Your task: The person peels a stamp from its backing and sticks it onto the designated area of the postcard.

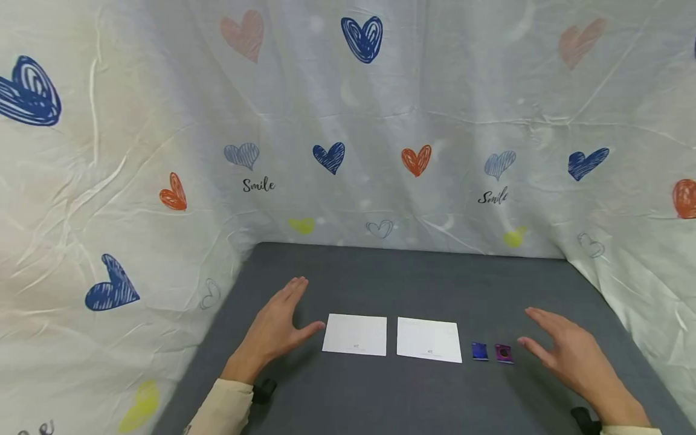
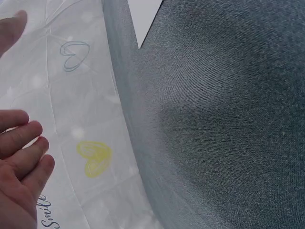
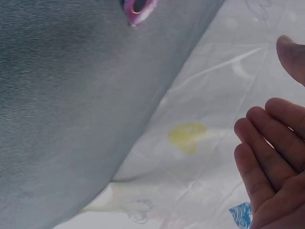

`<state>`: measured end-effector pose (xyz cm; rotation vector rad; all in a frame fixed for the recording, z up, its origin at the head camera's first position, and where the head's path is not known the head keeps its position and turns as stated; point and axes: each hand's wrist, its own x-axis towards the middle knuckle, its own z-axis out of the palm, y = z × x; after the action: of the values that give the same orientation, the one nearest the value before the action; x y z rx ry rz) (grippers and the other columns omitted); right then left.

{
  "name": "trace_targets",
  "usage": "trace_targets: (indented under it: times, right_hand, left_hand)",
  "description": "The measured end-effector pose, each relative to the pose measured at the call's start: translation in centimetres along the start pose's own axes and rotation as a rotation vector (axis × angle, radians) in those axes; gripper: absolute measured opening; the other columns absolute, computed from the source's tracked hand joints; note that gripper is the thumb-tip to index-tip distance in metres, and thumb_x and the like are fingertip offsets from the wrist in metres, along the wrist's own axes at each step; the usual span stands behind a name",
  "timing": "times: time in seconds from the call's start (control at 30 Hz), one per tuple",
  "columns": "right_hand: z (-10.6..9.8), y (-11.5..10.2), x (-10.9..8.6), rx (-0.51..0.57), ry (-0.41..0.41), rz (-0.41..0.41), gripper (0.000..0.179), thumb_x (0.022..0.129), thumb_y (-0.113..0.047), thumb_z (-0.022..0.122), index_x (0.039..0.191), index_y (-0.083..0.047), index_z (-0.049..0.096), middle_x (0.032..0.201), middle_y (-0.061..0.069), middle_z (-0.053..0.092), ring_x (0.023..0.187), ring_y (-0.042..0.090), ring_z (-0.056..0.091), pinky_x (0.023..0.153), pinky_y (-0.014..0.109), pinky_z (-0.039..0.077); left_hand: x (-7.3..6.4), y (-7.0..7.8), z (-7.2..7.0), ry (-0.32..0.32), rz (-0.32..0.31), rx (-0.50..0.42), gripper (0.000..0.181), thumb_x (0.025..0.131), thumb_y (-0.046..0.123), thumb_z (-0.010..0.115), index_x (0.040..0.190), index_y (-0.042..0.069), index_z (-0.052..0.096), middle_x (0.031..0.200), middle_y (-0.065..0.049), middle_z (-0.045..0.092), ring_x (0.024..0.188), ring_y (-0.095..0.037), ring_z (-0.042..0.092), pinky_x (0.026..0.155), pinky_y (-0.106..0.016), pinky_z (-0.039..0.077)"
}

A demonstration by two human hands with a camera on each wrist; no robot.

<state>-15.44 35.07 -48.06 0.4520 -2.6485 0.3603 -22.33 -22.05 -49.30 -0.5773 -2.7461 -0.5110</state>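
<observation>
Two white cards point(image 1: 354, 334) point(image 1: 429, 339) with small print near their lower edges lie side by side on the grey table. To their right are two small packets, one blue point(image 1: 480, 351) and one purple point(image 1: 504, 353) with a dark round mark. My left hand point(image 1: 274, 329) hovers left of the left card, fingers extended and thumb toward it, holding nothing. Right of the purple packet, my right hand point(image 1: 576, 359) is held with straight fingers and nothing in it. The left wrist view catches a card corner point(image 2: 144, 21); the right wrist view catches part of the purple packet point(image 3: 138, 10).
A grey cloth-covered table point(image 1: 413, 281) carries the cards and packets. White fabric printed with hearts and the word Smile point(image 1: 375, 121) hangs behind the table and down both sides. Dark bands point(image 1: 264, 391) sit at both wrists, by the light sleeves point(image 1: 223, 405).
</observation>
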Motion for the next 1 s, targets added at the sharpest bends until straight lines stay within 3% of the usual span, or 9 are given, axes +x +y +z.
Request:
trace_targets:
  times: [0.2,0.43,0.7,1.0]
  right_hand:
    - [-0.5,-0.2,0.8,-0.011,0.012,-0.035,0.061,0.075,-0.022,0.099,0.127,0.001,0.077,0.118,0.023,0.08,0.099,0.042,0.078,0.083,0.061,0.061]
    - [0.3,-0.8,1.5,0.033,-0.014,-0.058,0.046,0.078,-0.016,0.098,0.119,-0.005,0.081,0.112,0.014,0.083,0.097,0.036,0.079,0.081,0.056,0.062]
    - [1.7,-1.6,1.8,0.054,-0.154,0.013,0.034,0.085,-0.015,0.094,0.115,-0.004,0.083,0.11,0.013,0.083,0.101,0.037,0.079,0.086,0.057,0.062]
    - [3.4,-2.1,2.0,0.068,-0.225,0.032,0.031,0.086,-0.016,0.093,0.113,-0.005,0.084,0.107,0.011,0.083,0.099,0.035,0.079,0.086,0.055,0.062]
  left_hand:
    - [0.5,0.2,0.0,0.031,0.037,-0.013,0.092,0.088,0.049,0.09,0.157,0.0,0.055,0.161,-0.02,0.058,0.151,-0.04,0.054,0.112,-0.061,0.051]
    - [0.8,0.2,0.5,0.051,0.068,-0.022,0.083,0.088,0.04,0.092,0.151,-0.002,0.061,0.153,-0.024,0.064,0.145,-0.042,0.06,0.108,-0.061,0.054]
    - [1.0,0.7,2.2,-0.052,0.066,-0.07,0.073,0.089,0.037,0.092,0.146,-0.001,0.066,0.15,-0.021,0.067,0.142,-0.04,0.063,0.108,-0.061,0.055]
    - [0.9,1.1,4.2,-0.16,0.066,-0.103,0.07,0.091,0.03,0.092,0.148,0.001,0.066,0.152,-0.017,0.067,0.144,-0.037,0.061,0.112,-0.058,0.053]
